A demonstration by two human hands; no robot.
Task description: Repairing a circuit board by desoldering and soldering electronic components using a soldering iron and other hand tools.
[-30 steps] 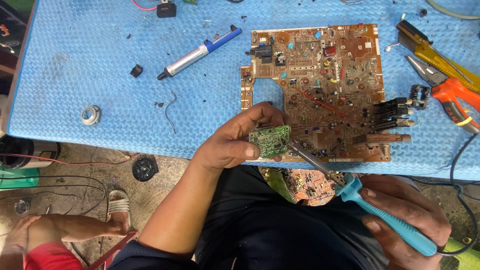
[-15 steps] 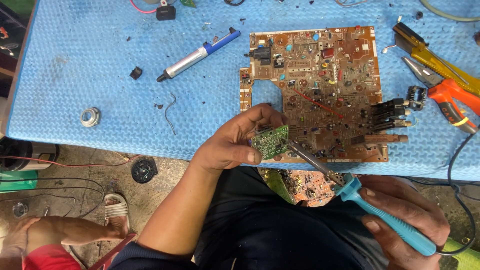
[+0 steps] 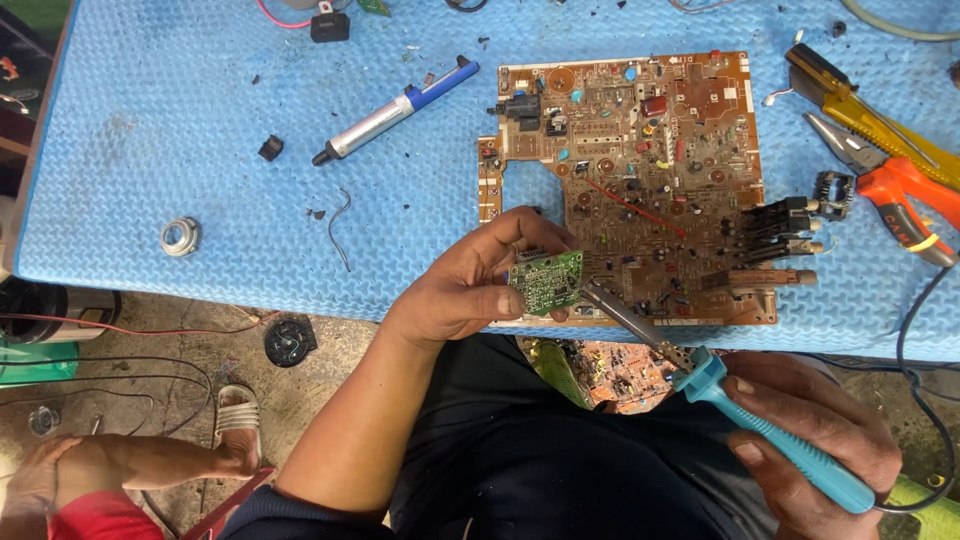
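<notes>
1. Right hand (image 3: 815,440) nearest, wrapped round the blue handle of the soldering iron (image 3: 700,385); tip touches the small board's edge.
2. Left hand (image 3: 470,290) pinches the small green circuit board (image 3: 546,281) by its edges, held over the bench's near edge.
3. Board looks light, stiff, fragile; best gripped by the edges, off components and hot joints.
4. Beyond: large brown circuit board (image 3: 640,170) flat on the blue bench mat (image 3: 180,130).
5. Far: desoldering pump (image 3: 390,112), orange pliers (image 3: 890,190).
</notes>
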